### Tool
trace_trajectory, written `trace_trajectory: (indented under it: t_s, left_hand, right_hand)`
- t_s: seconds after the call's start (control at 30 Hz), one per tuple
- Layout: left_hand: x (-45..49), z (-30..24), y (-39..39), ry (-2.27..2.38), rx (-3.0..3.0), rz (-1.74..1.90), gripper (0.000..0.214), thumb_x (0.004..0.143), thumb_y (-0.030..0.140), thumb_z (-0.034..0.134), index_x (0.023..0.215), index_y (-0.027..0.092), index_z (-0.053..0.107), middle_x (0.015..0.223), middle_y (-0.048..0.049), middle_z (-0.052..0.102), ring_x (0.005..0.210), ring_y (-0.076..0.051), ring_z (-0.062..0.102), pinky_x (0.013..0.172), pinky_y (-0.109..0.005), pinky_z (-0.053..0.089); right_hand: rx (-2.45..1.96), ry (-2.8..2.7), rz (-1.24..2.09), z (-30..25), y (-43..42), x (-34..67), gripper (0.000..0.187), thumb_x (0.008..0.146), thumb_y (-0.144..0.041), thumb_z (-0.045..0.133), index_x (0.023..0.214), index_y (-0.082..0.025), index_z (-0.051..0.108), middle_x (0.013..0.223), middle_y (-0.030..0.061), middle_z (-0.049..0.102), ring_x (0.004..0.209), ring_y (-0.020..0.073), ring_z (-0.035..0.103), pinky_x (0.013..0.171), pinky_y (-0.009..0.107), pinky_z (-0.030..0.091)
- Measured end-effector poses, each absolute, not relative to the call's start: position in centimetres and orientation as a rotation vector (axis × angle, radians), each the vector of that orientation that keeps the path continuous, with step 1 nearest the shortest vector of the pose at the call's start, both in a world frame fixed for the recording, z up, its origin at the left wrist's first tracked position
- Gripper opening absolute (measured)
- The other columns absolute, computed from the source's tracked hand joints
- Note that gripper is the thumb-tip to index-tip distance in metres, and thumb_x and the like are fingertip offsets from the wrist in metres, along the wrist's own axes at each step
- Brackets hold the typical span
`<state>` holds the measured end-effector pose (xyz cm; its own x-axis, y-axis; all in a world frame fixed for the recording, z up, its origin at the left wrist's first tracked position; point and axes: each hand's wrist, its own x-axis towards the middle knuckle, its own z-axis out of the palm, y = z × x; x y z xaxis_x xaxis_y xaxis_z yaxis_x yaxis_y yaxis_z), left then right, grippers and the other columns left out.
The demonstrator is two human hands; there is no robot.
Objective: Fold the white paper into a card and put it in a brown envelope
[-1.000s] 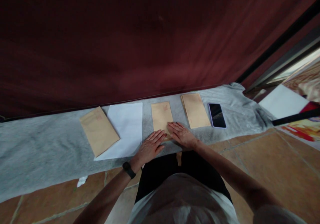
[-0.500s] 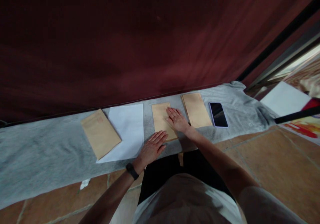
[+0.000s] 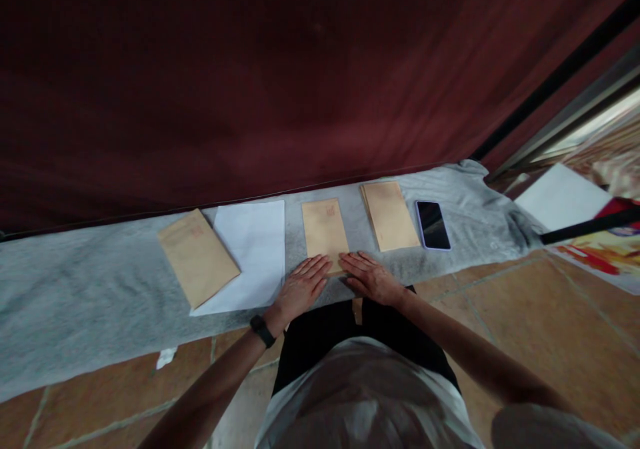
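A single brown envelope point(image 3: 325, 231) lies flat on the grey cloth point(image 3: 80, 295) straight ahead of me. My left hand point(image 3: 301, 287), with a black band on the wrist, lies flat with fingers stretched out, fingertips on the envelope's near left corner. My right hand point(image 3: 369, 277) also lies flat and open, fingertips at the envelope's near right corner. Neither hand holds anything. A stack of brown envelopes point(image 3: 389, 215) lies to the right of it.
A white sheet point(image 3: 251, 245) and another brown envelope point(image 3: 197, 257) overlapping it lie to the left. A dark phone point(image 3: 433, 225) lies right of the stack. A dark red curtain hangs behind the cloth. Tiled floor point(image 3: 525, 315) lies to the right, with papers at the far right.
My right hand, which had slid up over the middle of the envelope half a second ago, has drawn back to its near edge. The left hand has barely moved.
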<state>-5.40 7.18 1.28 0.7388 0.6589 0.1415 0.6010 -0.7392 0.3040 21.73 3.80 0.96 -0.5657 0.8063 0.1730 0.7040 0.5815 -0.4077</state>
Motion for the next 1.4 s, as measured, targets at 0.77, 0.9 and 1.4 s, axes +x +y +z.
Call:
trace_trajectory:
  t_s: [0.77, 0.9, 1.4]
  left_hand:
    - [-5.0, 1.5, 6.4, 1.083, 2.698, 0.494, 0.039, 0.104, 0.024, 0.04, 0.137, 0.019, 0.061, 0.144, -0.0088, 0.062, 0.137, -0.022, 0.055, 0.116, -0.044, 0.048]
    - [-4.9, 1.4, 6.4, 1.109, 2.679, 0.508, 0.039, 0.104, 0.024, 0.041, 0.136, 0.021, 0.062, 0.141, -0.0075, 0.064, 0.135, -0.021, 0.057, 0.115, -0.044, 0.049]
    - [-4.1, 0.7, 6.5, 1.187, 2.574, 0.706, 0.029, 0.101, 0.019, 0.049, 0.123, 0.019, 0.068, 0.128, -0.0085, 0.072, 0.122, -0.023, 0.066, 0.107, -0.044, 0.055]
  right_hand:
    - [-1.355, -2.196, 0.409, -0.1, 2.4, 19.3, 0.038, 0.105, -0.028, 0.046, 0.141, -0.023, 0.057, 0.146, 0.0097, 0.06, 0.137, 0.0236, 0.054, 0.12, 0.052, 0.037]
    - [-1.368, -2.121, 0.42, -0.2, 3.1, 19.2, 0.03, 0.106, -0.03, 0.047, 0.127, -0.027, 0.067, 0.135, 0.0069, 0.068, 0.124, 0.0229, 0.063, 0.112, 0.048, 0.045]
    - [-1.506, -2.054, 0.286, -0.3, 4.0, 18.0, 0.015, 0.099, -0.02, 0.059, 0.104, -0.024, 0.072, 0.117, 0.0045, 0.074, 0.104, 0.0226, 0.066, 0.093, 0.039, 0.046]
